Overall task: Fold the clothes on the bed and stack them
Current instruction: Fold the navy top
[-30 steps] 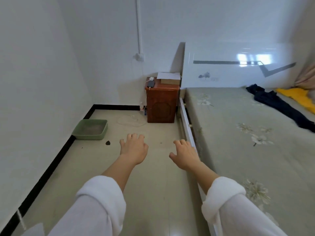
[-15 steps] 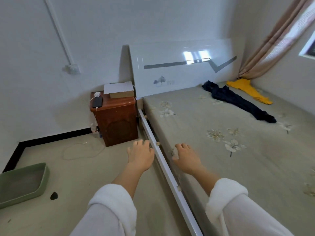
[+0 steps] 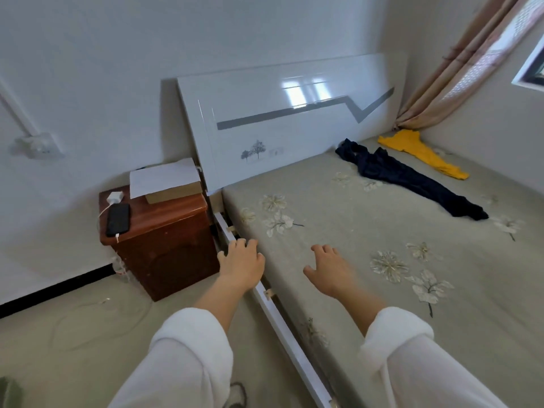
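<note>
Both my hands are out in front of me, holding nothing. My left hand (image 3: pixel 242 265) hangs over the white side rail (image 3: pixel 282 328) of the bed (image 3: pixel 338 231), fingers (image 3: pixel 237 245) loosely spread. My right hand (image 3: pixel 329 270) is over the flowery sheet, fingers spread and relaxed too. The clothes are way up at the far end by the headboard (image 3: pixel 279 119): a dark blue piece (image 3: pixel 412 179) strung out in a crumpled line, and a yellow one (image 3: pixel 421 153) just beside it near the curtain (image 3: pixel 459 69), both unfolded. Left of the bed there's a little wooden table (image 3: pixel 164 240) with a phone (image 3: pixel 117 219) plugged into a charger (image 3: pixel 115 197).
</note>
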Motion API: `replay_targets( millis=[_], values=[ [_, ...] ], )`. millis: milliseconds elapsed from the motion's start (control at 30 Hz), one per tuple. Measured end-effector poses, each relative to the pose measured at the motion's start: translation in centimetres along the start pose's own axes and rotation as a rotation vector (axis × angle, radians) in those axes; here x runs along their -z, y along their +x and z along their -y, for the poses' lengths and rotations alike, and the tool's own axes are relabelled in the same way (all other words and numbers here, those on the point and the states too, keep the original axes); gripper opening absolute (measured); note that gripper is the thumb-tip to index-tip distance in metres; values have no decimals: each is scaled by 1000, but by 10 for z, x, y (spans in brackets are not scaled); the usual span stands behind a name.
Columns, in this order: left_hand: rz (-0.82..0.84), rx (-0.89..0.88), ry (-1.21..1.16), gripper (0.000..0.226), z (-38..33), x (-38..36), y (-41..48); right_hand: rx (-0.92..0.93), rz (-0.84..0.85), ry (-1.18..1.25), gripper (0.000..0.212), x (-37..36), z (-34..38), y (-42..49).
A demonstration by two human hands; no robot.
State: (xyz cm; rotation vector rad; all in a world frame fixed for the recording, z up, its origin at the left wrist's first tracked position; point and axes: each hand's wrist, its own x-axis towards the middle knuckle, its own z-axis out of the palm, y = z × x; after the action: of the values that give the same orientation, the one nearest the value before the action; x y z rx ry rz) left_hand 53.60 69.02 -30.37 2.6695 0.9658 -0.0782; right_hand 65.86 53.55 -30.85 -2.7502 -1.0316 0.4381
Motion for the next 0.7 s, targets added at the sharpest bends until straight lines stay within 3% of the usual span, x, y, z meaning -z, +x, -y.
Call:
replay_targets(
  millis=[333, 700],
  values=[
    [118, -202, 138, 43, 37, 28, 202, -230, 22, 113, 52, 6, 26, 143],
    [302, -457, 89, 42, -54, -25, 411, -546, 9, 185, 55, 17, -69, 306]
  ],
)
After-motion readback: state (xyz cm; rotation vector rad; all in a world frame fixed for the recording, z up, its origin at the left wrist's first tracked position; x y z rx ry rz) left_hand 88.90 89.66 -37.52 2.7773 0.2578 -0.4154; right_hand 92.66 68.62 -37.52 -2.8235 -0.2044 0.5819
